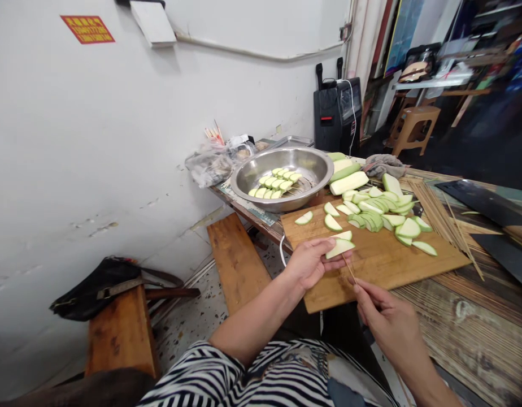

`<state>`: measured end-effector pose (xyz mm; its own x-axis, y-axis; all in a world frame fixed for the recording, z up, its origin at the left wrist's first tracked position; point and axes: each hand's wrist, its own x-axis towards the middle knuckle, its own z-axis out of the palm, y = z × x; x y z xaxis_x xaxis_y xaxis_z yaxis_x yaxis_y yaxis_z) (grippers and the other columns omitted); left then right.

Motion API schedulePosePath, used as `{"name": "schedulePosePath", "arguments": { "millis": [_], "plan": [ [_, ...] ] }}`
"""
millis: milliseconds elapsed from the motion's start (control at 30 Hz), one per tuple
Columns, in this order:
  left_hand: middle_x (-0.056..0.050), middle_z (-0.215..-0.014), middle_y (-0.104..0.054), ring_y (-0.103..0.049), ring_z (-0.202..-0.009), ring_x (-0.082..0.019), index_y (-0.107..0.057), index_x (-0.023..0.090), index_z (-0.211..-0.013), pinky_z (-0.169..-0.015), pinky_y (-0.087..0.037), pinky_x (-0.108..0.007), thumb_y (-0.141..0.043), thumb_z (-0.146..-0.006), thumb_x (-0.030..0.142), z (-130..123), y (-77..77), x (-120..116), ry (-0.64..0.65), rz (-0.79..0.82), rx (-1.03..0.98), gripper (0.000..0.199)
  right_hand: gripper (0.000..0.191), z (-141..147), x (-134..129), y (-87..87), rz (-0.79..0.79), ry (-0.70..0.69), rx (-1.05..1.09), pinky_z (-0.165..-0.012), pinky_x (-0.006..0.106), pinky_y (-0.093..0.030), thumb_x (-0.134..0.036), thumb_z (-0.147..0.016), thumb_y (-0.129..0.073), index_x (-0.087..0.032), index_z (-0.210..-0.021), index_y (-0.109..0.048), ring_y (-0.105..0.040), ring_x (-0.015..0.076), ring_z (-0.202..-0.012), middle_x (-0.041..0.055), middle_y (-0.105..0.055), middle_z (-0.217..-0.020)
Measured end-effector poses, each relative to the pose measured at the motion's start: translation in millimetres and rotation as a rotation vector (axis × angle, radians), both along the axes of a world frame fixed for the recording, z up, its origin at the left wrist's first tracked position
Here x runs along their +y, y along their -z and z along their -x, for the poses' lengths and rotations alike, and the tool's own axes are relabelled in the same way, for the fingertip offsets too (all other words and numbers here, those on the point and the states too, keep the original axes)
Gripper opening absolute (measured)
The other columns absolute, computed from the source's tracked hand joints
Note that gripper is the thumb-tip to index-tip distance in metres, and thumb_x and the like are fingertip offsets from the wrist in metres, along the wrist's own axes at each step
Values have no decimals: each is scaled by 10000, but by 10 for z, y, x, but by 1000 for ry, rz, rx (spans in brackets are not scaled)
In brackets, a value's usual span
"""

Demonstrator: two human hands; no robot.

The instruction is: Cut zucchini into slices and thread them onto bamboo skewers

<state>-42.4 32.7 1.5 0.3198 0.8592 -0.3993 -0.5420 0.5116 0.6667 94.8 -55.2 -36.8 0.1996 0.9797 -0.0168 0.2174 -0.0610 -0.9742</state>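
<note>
Gripping slices (pixel 340 249) in left hand (pixel 308 264), skewer (pixel 348 267) in right hand (pixel 387 312); crowded board (pixel 373 265), bowl (pixel 257 169) beyond.

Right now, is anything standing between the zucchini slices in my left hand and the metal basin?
Nothing tall shows between the held zucchini slices and the metal basin. A loose half-moon slice lies flat on the cutting board near that path, and the basin's near rim is raised.

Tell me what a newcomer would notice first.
A heap of pale slices lies on the wooden cutting board, in front of the person. Beyond it to the left, a steel bowl holds rows of slices. At the board's near edge, the left hand holds a slice, the right hand a thin stick.
</note>
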Motion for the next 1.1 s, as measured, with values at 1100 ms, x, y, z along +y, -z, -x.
{"name": "schedulePosePath", "arguments": {
  "millis": [1100],
  "plan": [
    [-112,-867,-710,-690,-770,-202,-667,82,-837,-815,-545,-409,-562,-824,120,69,-56,-21,-52,-101,49,112,385,-82,-76,-41,190,-196,254,-363,195,-215,-526,-782,-604,-152,-867,-637,-342,68,-378,-74,-393,-451]
  ]
}}
